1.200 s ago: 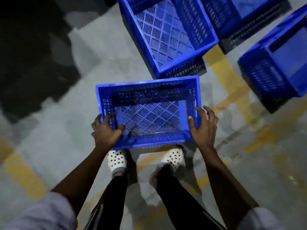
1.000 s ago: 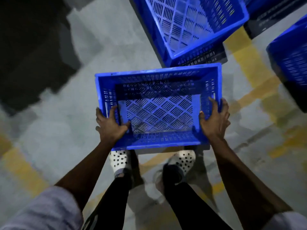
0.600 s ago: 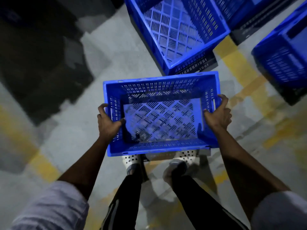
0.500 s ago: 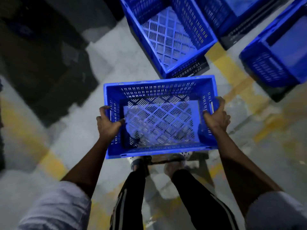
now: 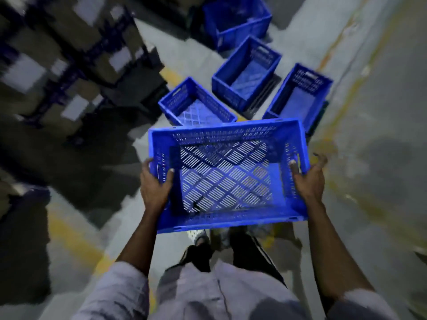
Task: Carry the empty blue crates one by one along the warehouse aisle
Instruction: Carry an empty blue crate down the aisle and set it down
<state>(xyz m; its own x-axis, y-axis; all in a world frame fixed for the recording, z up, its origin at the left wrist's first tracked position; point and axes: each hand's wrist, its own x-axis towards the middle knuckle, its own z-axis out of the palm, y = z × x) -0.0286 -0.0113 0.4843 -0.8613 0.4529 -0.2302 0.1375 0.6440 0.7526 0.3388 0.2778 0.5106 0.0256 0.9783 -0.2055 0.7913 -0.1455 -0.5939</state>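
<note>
No text, label or number is legible anywhere

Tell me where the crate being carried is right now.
In the head view the carried crate is mid-frame, above the floor, gripped at its short sides by the left hand and right hand, nearer than the lattice-bottomed floor crate.

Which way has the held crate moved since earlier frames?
Yes, upward: the held crate now dwarfs the near floor crate, which is partly behind its rim.

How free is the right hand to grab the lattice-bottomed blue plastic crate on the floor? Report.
Probably not free: the right hand grips the carried blue slotted plastic crate with the left hand, and that crate partly hides the floor crate.
</note>
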